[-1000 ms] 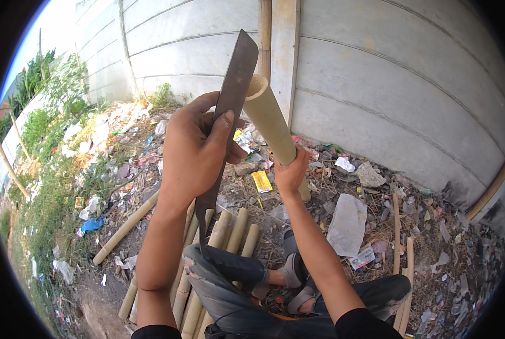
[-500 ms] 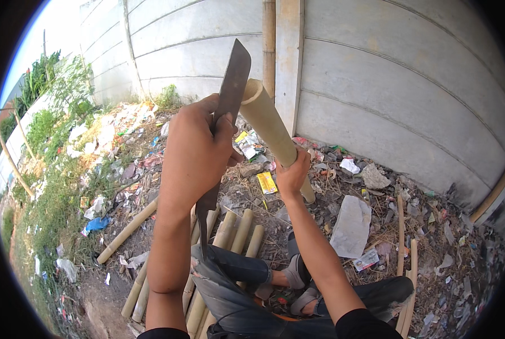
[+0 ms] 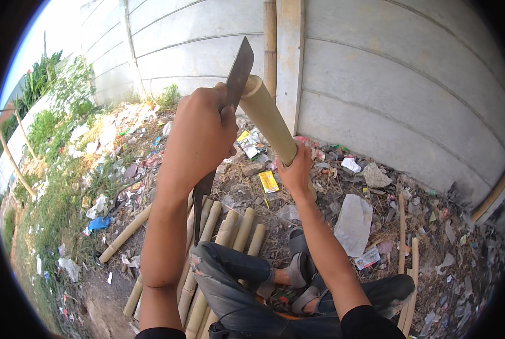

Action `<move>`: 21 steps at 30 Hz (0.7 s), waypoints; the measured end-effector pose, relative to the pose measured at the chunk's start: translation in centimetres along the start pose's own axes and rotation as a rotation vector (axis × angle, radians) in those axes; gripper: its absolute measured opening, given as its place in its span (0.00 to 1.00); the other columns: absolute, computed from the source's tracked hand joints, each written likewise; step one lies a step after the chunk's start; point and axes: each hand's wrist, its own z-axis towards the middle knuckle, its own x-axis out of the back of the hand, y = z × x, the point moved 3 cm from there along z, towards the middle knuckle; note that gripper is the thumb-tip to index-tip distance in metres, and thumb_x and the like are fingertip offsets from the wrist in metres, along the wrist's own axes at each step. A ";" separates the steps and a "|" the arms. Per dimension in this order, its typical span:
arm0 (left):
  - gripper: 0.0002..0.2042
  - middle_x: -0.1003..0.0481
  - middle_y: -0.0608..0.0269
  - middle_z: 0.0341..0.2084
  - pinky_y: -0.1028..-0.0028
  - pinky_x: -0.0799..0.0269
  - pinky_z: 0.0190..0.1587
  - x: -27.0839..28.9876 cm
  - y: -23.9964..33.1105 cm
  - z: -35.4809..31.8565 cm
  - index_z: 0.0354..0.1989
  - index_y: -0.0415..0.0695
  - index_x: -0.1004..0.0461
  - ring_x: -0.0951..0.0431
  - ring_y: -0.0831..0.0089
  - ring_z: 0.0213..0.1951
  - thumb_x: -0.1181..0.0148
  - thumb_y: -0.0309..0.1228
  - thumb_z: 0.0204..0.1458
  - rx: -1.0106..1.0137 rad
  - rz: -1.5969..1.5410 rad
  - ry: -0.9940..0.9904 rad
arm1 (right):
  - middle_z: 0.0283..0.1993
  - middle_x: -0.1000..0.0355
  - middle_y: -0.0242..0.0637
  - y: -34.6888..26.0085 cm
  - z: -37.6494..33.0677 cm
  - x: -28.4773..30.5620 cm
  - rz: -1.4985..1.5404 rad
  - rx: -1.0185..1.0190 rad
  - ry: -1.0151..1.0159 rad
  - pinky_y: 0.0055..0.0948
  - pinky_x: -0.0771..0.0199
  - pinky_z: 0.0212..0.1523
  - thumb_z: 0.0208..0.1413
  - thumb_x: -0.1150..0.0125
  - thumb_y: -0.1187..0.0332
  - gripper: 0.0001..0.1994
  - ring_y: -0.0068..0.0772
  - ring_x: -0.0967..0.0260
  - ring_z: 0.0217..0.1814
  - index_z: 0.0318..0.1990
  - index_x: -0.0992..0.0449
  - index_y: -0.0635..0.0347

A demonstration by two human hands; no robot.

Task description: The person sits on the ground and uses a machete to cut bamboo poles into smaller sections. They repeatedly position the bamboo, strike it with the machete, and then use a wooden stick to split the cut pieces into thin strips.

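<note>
A dark, broad-bladed machete (image 3: pixel 240 69) slants up across the middle of the view, its tip at the top. My left hand (image 3: pixel 202 133) is closed around the middle of it, and the narrower lower part runs down behind my wrist toward my knee. Against or just beside the blade stands the hollow top end of a pale bamboo tube (image 3: pixel 270 125); I cannot tell whether the two touch. My right hand (image 3: pixel 297 169) is wrapped round this tube lower down, holding it tilted with the top leaning left. The tube's lower end is mostly hidden behind that hand.
Several cut bamboo poles (image 3: pixel 225 231) lie left of and beneath my bent legs. A flat grey slab (image 3: pixel 354 225) and thin bamboo strips (image 3: pixel 414 265) lie to the right. Litter covers the ground up to the concrete panel wall (image 3: pixel 388 73). Weeds (image 3: pixel 49 186) grow at left.
The machete and my left hand have shifted slightly up and right, bringing the blade over the tube's rim. The tube has barely moved; its lower end is now more hidden by my right hand.
</note>
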 end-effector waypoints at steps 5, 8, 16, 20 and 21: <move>0.17 0.22 0.58 0.20 0.71 0.25 0.21 0.1 -1.4 3.9 0.57 0.31 0.26 0.21 0.73 0.17 0.50 0.22 0.61 -0.061 0.174 -0.066 | 0.64 0.42 0.50 -7.4 9.3 8.3 0.148 0.192 -0.080 0.47 0.33 0.62 0.39 0.34 0.73 0.41 0.52 0.37 0.61 0.67 0.40 0.61; 0.16 0.22 0.58 0.21 0.72 0.24 0.21 -0.7 -0.6 6.4 0.55 0.32 0.25 0.20 0.73 0.17 0.49 0.23 0.61 -0.175 0.221 -0.116 | 0.68 0.46 0.53 -13.8 16.6 13.5 0.151 0.473 -0.159 0.53 0.41 0.71 0.40 0.35 0.68 0.41 0.60 0.47 0.72 0.68 0.39 0.53; 0.16 0.21 0.59 0.22 0.72 0.22 0.23 -5.1 3.2 11.8 0.57 0.33 0.26 0.20 0.72 0.17 0.50 0.23 0.63 -0.355 0.196 -0.295 | 0.71 0.42 0.39 -12.8 24.8 15.7 -0.375 0.789 -0.232 0.52 0.27 0.62 0.37 0.21 0.54 0.42 0.56 0.36 0.67 0.64 0.32 0.47; 0.18 0.20 0.58 0.23 0.71 0.21 0.25 -7.0 4.8 13.9 0.60 0.34 0.28 0.19 0.71 0.19 0.50 0.24 0.63 -0.442 0.238 -0.340 | 0.67 0.40 0.39 -11.0 25.0 17.2 -0.365 0.633 -0.196 0.50 0.22 0.55 0.36 0.20 0.54 0.41 0.52 0.26 0.54 0.62 0.32 0.51; 0.18 0.20 0.58 0.23 0.71 0.21 0.26 -7.4 5.0 14.4 0.61 0.35 0.28 0.19 0.71 0.19 0.50 0.24 0.63 -0.468 0.240 -0.367 | 0.66 0.40 0.39 -10.6 25.0 17.7 -0.391 0.600 -0.171 0.50 0.21 0.54 0.36 0.20 0.54 0.41 0.52 0.24 0.52 0.61 0.32 0.51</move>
